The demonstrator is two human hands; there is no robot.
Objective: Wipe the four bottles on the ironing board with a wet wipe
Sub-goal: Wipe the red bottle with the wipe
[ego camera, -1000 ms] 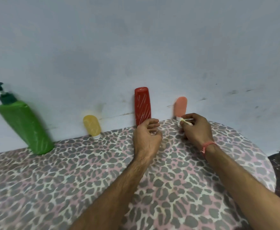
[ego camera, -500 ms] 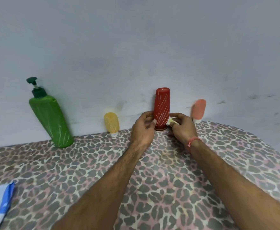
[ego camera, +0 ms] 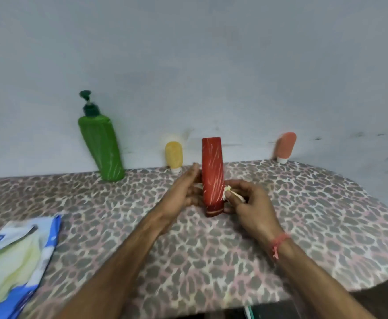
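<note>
Left hand (ego camera: pixel 183 194): fingers (ego camera: pixel 194 171) lightly curved, grasping the left side of the red bottle (ego camera: pixel 212 176). Right hand (ego camera: pixel 253 208): fingertips pinch the wet wipe (ego camera: pixel 227 189) and press it against the lower right side of the bottle. Both forearms extend forward over the ironing board (ego camera: pixel 211 261). The red bottle stands cap-down, upright, mid-board. The green pump bottle (ego camera: pixel 101 146), yellow bottle (ego camera: pixel 174 155) and pink bottle (ego camera: pixel 285 145) stand along the wall.

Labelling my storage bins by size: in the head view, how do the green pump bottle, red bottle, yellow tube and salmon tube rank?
1. Green plastic pump bottle
2. Red plastic bottle, nearer the camera, so unsure
3. Small yellow tube and small salmon tube: alike
</note>
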